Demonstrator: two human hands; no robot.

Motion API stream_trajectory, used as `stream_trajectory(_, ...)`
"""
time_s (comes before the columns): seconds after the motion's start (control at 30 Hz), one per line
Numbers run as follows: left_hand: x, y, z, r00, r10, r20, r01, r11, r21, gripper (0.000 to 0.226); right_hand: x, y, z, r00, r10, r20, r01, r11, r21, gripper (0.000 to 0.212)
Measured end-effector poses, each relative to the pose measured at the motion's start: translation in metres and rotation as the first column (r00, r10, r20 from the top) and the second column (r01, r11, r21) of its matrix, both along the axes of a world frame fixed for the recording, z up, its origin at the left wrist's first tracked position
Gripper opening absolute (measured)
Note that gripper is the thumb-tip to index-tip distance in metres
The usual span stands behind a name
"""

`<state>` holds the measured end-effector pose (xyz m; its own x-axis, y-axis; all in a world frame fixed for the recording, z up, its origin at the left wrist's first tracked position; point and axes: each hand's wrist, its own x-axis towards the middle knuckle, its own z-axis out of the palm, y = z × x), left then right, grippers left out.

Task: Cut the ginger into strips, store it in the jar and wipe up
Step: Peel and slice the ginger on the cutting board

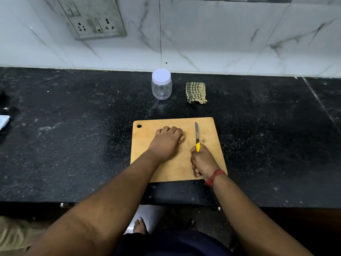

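The right hand (202, 160) is curled tight round the yellow handle of a kitchen knife (197, 135), only a short stub of the handle showing above the fist. The blade points away from the person, lifted over the right part of the wooden cutting board (147, 163); whether its edge touches the wood cannot be told. A red thread band (215, 176) circles the right wrist.

To the left of the blade, the left hand (167, 140) lies knuckles up on the board with its fingers bent down over the piece of ginger (182, 139), holding it in place. Only a pale, rough end of the ginger peeps out at the right side of the fingers, apart from the blade. Just right of the blade, a small ginger scrap (203, 140) lies on the board.

The board rests on a black speckled countertop (73, 145), near its front edge, with a hanging hole in its far left corner. Farther back stands a clear plastic jar (161, 87), upright, its white lid on. Just right of the jar lies a folded green checked cloth (196, 92). Behind them rises a white marble-patterned wall with a switch-and-socket plate (94, 17) at upper left.
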<state>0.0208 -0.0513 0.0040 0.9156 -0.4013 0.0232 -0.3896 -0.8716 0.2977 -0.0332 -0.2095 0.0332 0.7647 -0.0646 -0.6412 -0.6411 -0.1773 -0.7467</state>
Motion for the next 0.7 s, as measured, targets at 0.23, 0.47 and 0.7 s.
stream_trajectory(0.23, -0.006, 0.031, -0.008, 0.991, 0.119, 0.06, -0.119, 0.993, -0.001, 0.027, -0.008, 0.002, -0.01, 1.0, 0.026, -0.004, -0.027, 0.999, -0.024, 0.014)
stream_trajectory(0.47, -0.011, 0.044, -0.003, 0.945, 0.311, 0.104, -0.319, 0.944, 0.08, 0.024, -0.017, 0.007, -0.009, 0.999, -0.032, -0.031, 0.032, 0.999, 0.014, 0.013)
stream_trajectory(0.7, -0.009, 0.043, -0.005, 0.938, 0.292, 0.186, -0.315, 0.942, 0.11, 0.018, -0.017, 0.01, -0.009, 0.999, -0.023, -0.033, 0.023, 1.0, -0.009, 0.009)
